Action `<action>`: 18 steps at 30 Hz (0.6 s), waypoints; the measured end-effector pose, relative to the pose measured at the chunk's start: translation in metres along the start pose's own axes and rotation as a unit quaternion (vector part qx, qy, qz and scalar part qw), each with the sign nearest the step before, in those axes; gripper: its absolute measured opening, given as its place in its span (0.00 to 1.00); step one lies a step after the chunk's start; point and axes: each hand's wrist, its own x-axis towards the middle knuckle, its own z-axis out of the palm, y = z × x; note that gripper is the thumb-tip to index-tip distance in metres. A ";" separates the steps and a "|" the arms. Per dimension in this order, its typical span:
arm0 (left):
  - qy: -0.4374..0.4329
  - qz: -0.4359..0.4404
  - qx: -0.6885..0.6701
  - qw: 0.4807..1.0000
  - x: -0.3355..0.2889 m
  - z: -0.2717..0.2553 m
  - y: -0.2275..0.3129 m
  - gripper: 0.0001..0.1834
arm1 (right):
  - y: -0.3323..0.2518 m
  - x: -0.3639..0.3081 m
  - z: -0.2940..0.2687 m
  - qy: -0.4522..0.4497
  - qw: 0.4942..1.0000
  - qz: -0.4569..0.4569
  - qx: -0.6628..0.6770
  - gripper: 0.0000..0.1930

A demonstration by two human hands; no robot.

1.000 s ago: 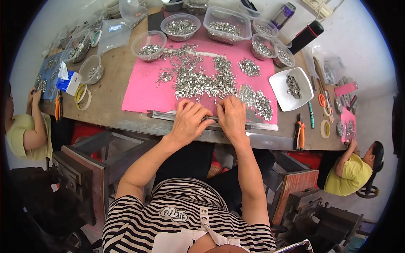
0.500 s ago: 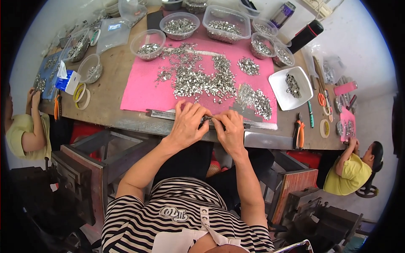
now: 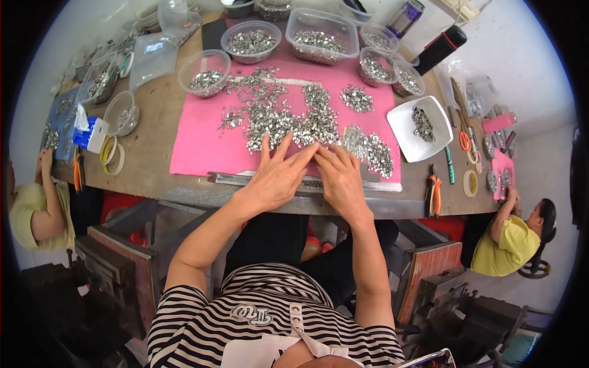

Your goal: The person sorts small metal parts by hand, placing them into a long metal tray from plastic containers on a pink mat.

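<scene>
My left hand (image 3: pixel 274 178) reaches over the front of a pink mat (image 3: pixel 202 141), its fingers spread at the near rim of a heap of small shiny silver metal pieces (image 3: pixel 285 127). Beside it my right hand (image 3: pixel 341 183) has its fingers stretched forward at the same heap, the index fingertips of both hands almost meeting. Whether a piece lies under the fingertips cannot be made out. Below my hands a long narrow metal strip (image 3: pixel 233 180) runs along the mat's near edge, partly covered by them. A smaller pile of thin silver pieces (image 3: pixel 375 153) lies right of my right hand.
Clear plastic tubs (image 3: pixel 250 43) of silver pieces line the back. At right are a white dish (image 3: pixel 397 132), orange-handled pliers (image 3: pixel 434 193) and a tape roll (image 3: pixel 470 183). A tissue pack (image 3: pixel 90 135) stands left. People in yellow tops (image 3: pixel 509 248) sit at both sides.
Both hands have moved forward from the metal strip to the heap. Their fingers, closed together around something small and dark before, are now stretched out. The view has shifted slightly.
</scene>
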 end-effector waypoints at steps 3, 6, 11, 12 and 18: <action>-0.068 0.029 0.007 0.997 -0.004 -0.008 -0.007 0.27 | 0.006 -0.013 -0.016 -0.032 0.999 0.015 0.029 0.14; -0.070 0.043 -0.042 0.996 -0.007 -0.017 -0.009 0.22 | 0.010 -0.020 -0.023 -0.040 0.995 0.037 0.087 0.11; 0.039 0.004 -0.084 0.996 0.002 -0.014 -0.018 0.11 | 0.012 -0.014 -0.020 0.018 0.986 0.098 0.135 0.09; 0.063 -0.007 -0.081 0.995 0.005 -0.013 -0.019 0.08 | 0.011 -0.011 -0.017 0.018 0.986 0.096 0.135 0.09; 0.115 0.002 -0.018 0.993 0.014 0.006 -0.019 0.04 | 0.011 0.008 0.004 0.075 0.991 0.051 0.094 0.07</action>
